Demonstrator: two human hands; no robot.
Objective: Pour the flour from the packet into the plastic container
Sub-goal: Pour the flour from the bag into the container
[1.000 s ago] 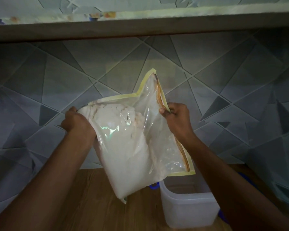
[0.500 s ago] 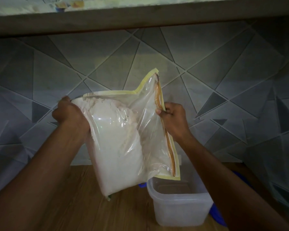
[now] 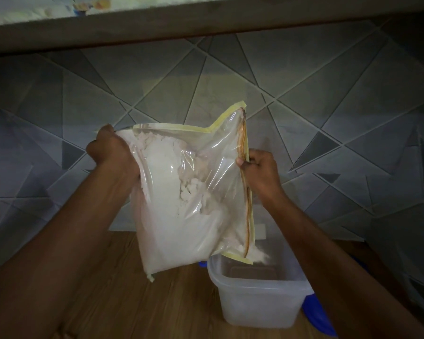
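Nearest, the wooden bench carries the container, a translucent tub with its top open and its floor showing almost bare, so I judge the pour has only begun. Something blue pokes out from behind and under it (perhaps its lid, I cannot tell). Just above the tub's far rim hangs the packet, a clear zip bag with pale yellow borders. It is turned on its side, so the mouth runs down the right edge and its lowest corner sits over the opening. That tilt seems the point: most of the flour lies heaped in the lower left of the bag, well off the mouth. Only a small puff spills from the bottom corner into the tub, which should keep the flow slow and easy to control. The left hand has its grip clamped on the bag's upper left corner, fingers curled round bunched plastic, probably taking the weight and ready to raise that end. The right hand has its grip pinched on the zip edge about halfway down, thumb on the near side, likely to hold the mouth open and aim it. No brand, label or writing is readable on bag or tub. Behind stands a wall of grey tiles cut into triangles. Above it is a shelf whose patterned covering bears coloured marks too blurred to read.
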